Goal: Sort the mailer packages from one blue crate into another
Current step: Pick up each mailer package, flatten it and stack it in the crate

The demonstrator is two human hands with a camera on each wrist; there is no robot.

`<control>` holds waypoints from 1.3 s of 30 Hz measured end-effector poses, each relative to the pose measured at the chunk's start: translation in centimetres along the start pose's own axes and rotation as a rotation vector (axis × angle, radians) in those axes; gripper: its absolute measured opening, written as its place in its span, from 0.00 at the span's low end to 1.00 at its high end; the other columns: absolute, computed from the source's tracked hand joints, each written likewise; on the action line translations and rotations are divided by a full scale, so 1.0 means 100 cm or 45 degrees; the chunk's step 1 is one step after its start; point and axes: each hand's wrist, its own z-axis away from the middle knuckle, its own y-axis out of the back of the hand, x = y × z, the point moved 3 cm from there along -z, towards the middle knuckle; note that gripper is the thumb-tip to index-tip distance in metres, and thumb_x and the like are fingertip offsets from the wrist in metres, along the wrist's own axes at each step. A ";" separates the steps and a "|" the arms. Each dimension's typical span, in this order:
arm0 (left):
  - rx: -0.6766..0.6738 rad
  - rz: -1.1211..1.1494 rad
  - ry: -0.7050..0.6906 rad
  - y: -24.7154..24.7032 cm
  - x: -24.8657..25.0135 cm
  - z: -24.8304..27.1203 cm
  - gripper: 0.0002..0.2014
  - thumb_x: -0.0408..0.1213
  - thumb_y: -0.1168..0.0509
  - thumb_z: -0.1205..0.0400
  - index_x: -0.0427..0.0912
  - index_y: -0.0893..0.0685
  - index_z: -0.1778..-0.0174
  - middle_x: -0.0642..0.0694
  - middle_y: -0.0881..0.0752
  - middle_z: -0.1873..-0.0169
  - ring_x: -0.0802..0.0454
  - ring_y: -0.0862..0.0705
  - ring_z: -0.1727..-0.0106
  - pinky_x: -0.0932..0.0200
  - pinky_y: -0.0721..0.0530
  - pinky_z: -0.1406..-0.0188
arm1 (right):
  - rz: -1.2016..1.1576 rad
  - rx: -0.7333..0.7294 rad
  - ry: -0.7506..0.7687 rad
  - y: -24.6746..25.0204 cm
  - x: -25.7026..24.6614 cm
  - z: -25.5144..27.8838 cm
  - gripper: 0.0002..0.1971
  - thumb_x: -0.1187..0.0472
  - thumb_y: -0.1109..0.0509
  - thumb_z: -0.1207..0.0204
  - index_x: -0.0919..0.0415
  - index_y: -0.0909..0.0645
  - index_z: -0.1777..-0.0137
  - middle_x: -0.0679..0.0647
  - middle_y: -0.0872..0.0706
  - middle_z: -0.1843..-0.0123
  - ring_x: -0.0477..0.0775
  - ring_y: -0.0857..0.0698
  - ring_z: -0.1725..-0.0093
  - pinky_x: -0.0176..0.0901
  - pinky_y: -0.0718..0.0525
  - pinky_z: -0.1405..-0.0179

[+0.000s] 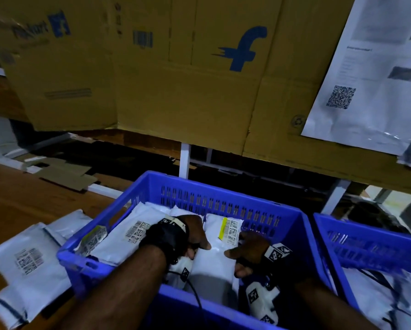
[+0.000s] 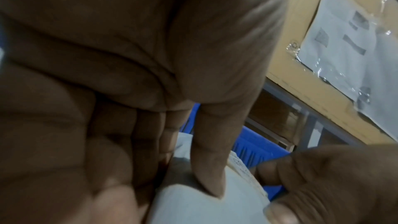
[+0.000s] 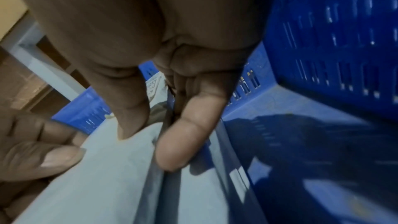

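Both hands grip one white mailer (image 1: 214,263) standing in the near blue crate (image 1: 223,198): left hand (image 1: 190,236) with thumb on top, right hand (image 1: 247,251) pinching its edge. Lift it straight up, clearing neighbouring packages, then over to the second crate (image 1: 366,241). It looks soft, padded, plain and slippery.

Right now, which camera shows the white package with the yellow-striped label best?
The head view: the white package lies whole in the blue crate, both hands gripping its sides, label readable as a barcode. The left wrist view shows only its end; the right wrist view shows one edge.
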 end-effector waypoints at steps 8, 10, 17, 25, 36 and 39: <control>0.111 0.018 -0.079 0.004 -0.001 -0.001 0.12 0.33 0.22 0.27 0.32 0.17 0.69 0.39 0.17 0.81 0.47 0.20 0.83 0.55 0.17 0.75 | 0.057 0.148 0.235 0.000 -0.004 -0.002 0.24 0.71 0.26 0.24 0.51 0.27 0.34 0.66 0.13 0.56 0.62 0.13 0.71 0.52 0.12 0.75; 0.140 0.038 -0.080 0.005 -0.002 0.000 0.12 0.31 0.22 0.28 0.32 0.18 0.70 0.40 0.18 0.83 0.47 0.21 0.83 0.56 0.19 0.76 | 0.114 0.193 0.273 0.000 -0.006 -0.003 0.28 0.71 0.25 0.25 0.51 0.31 0.31 0.66 0.13 0.56 0.60 0.14 0.73 0.54 0.12 0.73; 0.265 0.108 -0.146 0.015 -0.002 -0.002 0.04 0.26 0.27 0.25 0.33 0.16 0.59 0.33 0.19 0.74 0.46 0.23 0.78 0.55 0.22 0.74 | 0.711 0.453 0.540 0.019 -0.025 0.004 0.56 0.44 0.15 0.40 0.53 0.42 0.15 0.56 0.34 0.18 0.55 0.33 0.20 0.42 0.34 0.24; 0.086 0.121 -0.192 0.003 0.000 -0.005 0.25 0.23 0.26 0.25 0.45 0.23 0.34 0.45 0.21 0.74 0.52 0.25 0.82 0.60 0.22 0.80 | 1.231 0.043 0.449 -0.003 -0.009 -0.006 0.56 0.32 0.24 0.34 0.42 0.56 0.14 0.50 0.65 0.13 0.56 0.58 0.13 0.52 0.52 0.15; 0.105 -0.062 -0.216 0.002 0.002 -0.010 0.31 0.23 0.26 0.24 0.43 0.26 0.25 0.26 0.14 0.45 0.51 0.22 0.79 0.55 0.16 0.75 | 1.122 -0.067 0.396 -0.009 0.000 -0.017 0.56 0.36 0.25 0.30 0.44 0.63 0.14 0.51 0.71 0.14 0.56 0.57 0.13 0.49 0.50 0.17; 0.107 -0.060 -0.220 0.002 0.001 -0.012 0.31 0.24 0.26 0.24 0.44 0.26 0.25 0.30 0.13 0.51 0.52 0.22 0.79 0.58 0.18 0.77 | 1.130 -0.057 0.399 -0.008 -0.001 -0.016 0.56 0.36 0.25 0.30 0.43 0.62 0.14 0.50 0.71 0.14 0.56 0.56 0.13 0.49 0.50 0.17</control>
